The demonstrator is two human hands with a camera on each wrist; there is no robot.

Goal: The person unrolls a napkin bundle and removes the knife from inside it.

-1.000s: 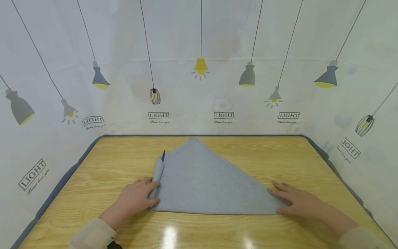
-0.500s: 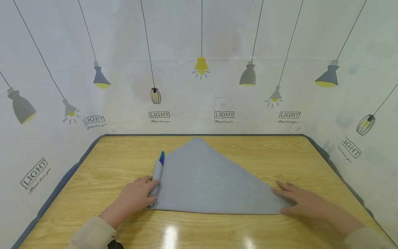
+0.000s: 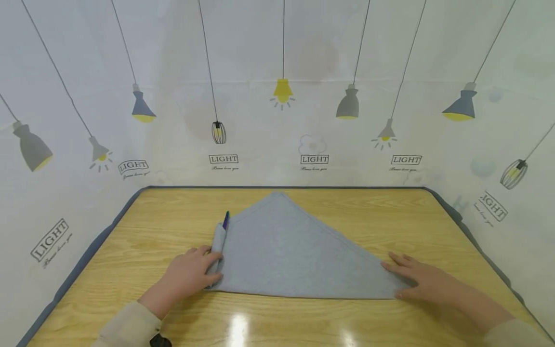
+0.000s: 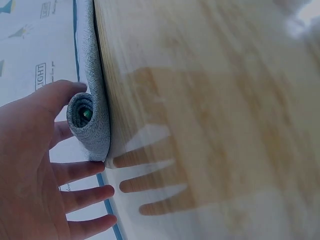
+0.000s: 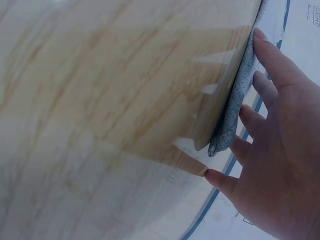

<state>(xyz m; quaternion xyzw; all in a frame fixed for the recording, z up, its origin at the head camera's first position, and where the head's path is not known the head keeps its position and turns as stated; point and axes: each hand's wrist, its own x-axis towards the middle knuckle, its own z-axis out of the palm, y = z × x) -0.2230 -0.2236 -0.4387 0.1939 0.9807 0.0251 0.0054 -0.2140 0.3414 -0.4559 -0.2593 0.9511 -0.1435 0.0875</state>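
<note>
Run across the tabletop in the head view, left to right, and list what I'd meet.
Cream left sleeve, bare left hand, grey fabric roll with a blue pointed tip sticking out, flat, roughly triangular grey fabric, bare right hand, cream right sleeve.

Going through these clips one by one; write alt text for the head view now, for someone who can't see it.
The left hand rests on the rolled left edge of a gray cloth, a blue tip poking from the roll; the right hand touches the right corner. A wooden table lies beneath.
</note>
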